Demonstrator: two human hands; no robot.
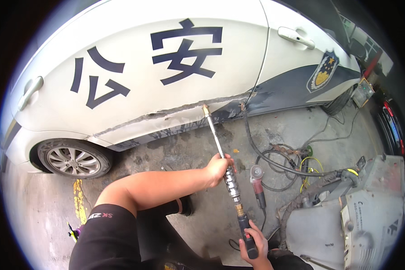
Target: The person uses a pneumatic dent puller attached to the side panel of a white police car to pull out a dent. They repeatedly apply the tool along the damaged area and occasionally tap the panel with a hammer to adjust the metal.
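Observation:
My left hand [218,169] is closed around a long steel puller tool [215,135], just above its ribbed chrome sleeve. My right hand [254,245] grips the tool's black handle [242,222], near a red button. The tool's brass tip [206,110] meets a scraped, creased band [166,114] low on the white car door [121,40], which carries large dark characters. To the right of that tip, a small clamp [242,106] with a dark cable hanging from it is attached at the damaged band.
An angle grinder [257,182] lies on the concrete floor beside coiled hoses and cables [279,180]. A grey machine [315,229] stands at lower right. The car's wheel [73,159] is at left. A dark red-lit object [391,126] sits at far right.

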